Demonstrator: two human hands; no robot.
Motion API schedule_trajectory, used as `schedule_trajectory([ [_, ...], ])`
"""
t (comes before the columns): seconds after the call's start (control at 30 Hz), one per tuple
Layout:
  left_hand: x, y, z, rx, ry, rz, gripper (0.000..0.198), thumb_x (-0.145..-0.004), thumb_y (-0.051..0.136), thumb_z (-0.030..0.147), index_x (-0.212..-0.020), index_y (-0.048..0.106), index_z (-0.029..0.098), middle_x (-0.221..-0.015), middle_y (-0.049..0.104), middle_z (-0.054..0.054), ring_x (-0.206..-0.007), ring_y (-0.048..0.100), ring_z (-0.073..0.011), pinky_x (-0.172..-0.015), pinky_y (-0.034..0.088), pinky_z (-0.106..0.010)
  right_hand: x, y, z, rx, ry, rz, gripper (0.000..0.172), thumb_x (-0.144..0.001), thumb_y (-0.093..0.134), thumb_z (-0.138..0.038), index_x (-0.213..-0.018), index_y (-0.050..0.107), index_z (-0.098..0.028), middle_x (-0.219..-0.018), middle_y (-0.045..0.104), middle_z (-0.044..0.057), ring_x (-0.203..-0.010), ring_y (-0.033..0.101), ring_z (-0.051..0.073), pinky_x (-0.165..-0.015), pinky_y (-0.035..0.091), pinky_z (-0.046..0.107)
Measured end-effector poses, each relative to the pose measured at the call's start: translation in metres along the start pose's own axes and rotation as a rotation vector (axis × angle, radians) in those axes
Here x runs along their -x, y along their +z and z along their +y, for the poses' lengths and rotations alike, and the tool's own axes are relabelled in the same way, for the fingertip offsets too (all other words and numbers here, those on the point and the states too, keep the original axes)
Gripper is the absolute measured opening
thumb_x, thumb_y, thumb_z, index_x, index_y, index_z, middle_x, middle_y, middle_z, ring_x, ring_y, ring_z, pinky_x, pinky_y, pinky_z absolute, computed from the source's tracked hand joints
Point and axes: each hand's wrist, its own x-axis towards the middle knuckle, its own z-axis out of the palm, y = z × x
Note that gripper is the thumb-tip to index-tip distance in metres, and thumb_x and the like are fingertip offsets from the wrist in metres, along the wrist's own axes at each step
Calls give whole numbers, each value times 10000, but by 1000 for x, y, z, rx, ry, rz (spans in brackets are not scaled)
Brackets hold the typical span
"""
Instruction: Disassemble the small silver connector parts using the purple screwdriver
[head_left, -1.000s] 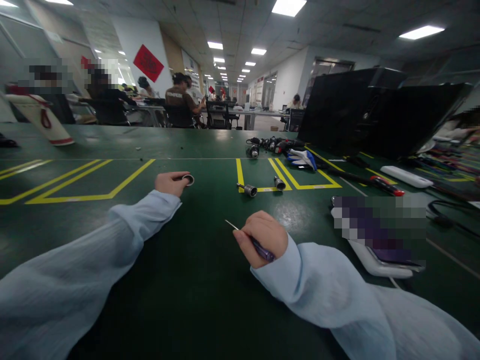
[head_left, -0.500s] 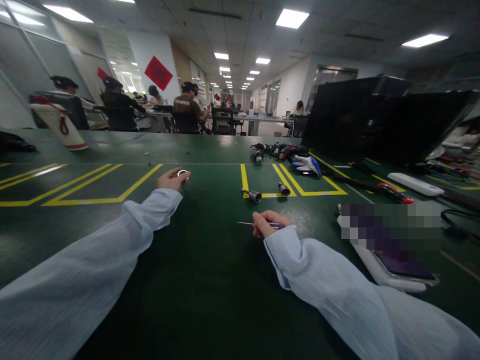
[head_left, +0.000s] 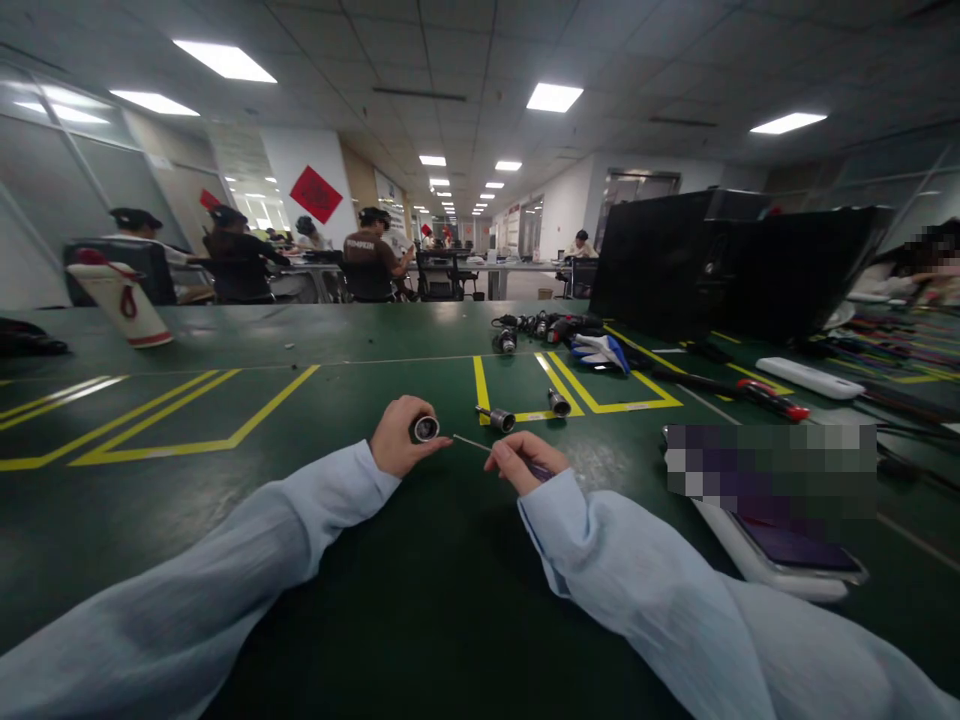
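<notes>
My left hand [head_left: 405, 436] is closed around a round metal socket-like part [head_left: 427, 429], its hollow end turned toward me and its other end hidden in the palm. My right hand [head_left: 525, 461] grips a thin screwdriver [head_left: 472, 444] by its purple handle. The screwdriver's tip points left, close to my left thumb and just right of the metal part; I cannot tell whether it touches the thumb. Beyond my right hand, a metal cylinder with a thin shank [head_left: 501, 419] and another metal cylinder [head_left: 558, 403] lie by the yellow tape.
Behind them are a cluster of dark metal parts [head_left: 505, 341] and a blue-and-white glove [head_left: 602, 352]. To the right lie a red-and-black tool [head_left: 772, 398], a white bar [head_left: 808, 378] and a phone [head_left: 799, 545]. Black monitors [head_left: 652, 265] stand behind; a cup [head_left: 124, 300] is far left.
My left hand has come right and nearer with the metal part, turning its hollow end toward me. The screwdriver has shifted slightly left, its tip now beside the left thumb. The view has tilted up.
</notes>
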Motion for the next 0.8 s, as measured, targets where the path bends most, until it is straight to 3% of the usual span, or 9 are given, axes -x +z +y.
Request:
schedule_trajectory([
  [0.1, 0, 1, 5, 121, -55, -117, 306, -596, 636, 419, -687, 509, 155, -663, 532, -5, -604, 489, -137, -569, 414, -261, -6, 7, 5, -74, -6, -61, 267, -746, 507, -409, -725, 602, -160, -595, 632, 30, -544, 542, 120, -517, 426, 234],
  [0.23, 4, 3, 10, 213, -66, -223, 253, -595, 619, 378, -633, 509, 154, -572, 517, 24, -522, 472, -106, -488, 377, -210, -13, 22, 12, -26, -82, -128, 253, -743, 504, -390, -665, 610, -175, -609, 641, 26, -589, 551, 131, -587, 434, 255],
  [0.33, 7, 3, 11, 191, -44, -204, 216, -614, 592, 356, -602, 519, 153, -535, 507, 30, -500, 462, -96, -475, 367, -197, -18, 31, 16, 52, -126, -142, 260, -743, 506, -383, -618, 613, -182, -605, 637, 19, -606, 546, 136, -627, 424, 265],
  [0.53, 7, 3, 11, 158, -28, -166, 166, -610, 575, 315, -596, 510, 163, -533, 494, 31, -500, 451, -95, -464, 360, -190, -20, 37, 19, 115, -36, -149, 224, -722, 534, -363, -620, 616, -182, -603, 632, 11, -599, 533, 135, -603, 425, 260],
  [0.8, 7, 2, 15, 129, -17, -90, 161, -623, 560, 305, -584, 488, 167, -547, 489, 20, -520, 454, -107, -499, 367, -214, -22, 39, 16, -278, 234, -165, 245, -697, 543, -394, -604, 581, -170, -574, 631, 19, -510, 523, 110, -422, 409, 204],
])
